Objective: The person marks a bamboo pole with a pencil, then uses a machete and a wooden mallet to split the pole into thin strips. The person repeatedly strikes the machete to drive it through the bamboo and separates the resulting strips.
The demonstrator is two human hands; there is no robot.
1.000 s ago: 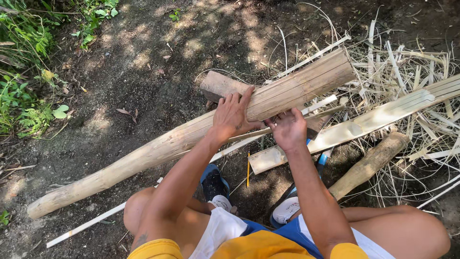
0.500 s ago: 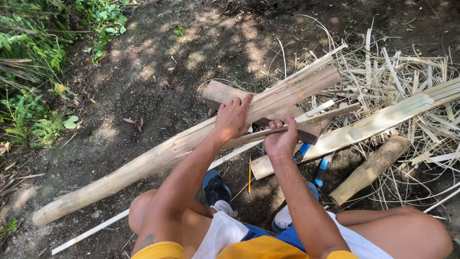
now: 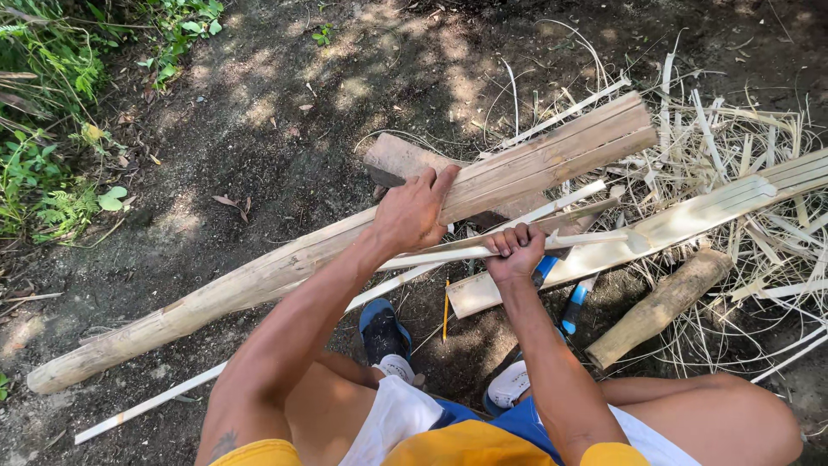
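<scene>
A long split bamboo pole [image 3: 259, 276] lies slanted across the dirt, its wide split end [image 3: 569, 147] raised at the upper right. My left hand [image 3: 414, 211] presses flat on the pole near its middle. My right hand [image 3: 515, 250] is closed around a thin pale bamboo strip [image 3: 586, 237] that runs along just below the pole. A short wooden block [image 3: 397, 160] lies under the pole behind my left hand.
A flat bamboo slat [image 3: 690, 224] and a short round log [image 3: 660, 306] lie to the right among several loose shavings [image 3: 742, 138]. A blue-handled tool [image 3: 573, 302] and a pencil [image 3: 446, 309] lie by my feet. A thin stick [image 3: 147, 404] rests at lower left; plants [image 3: 60, 103] border the left.
My right hand went from resting on the pole to gripping a thin strip, which is now pulled away from the pole. My left hand stayed pressed on the pole.
</scene>
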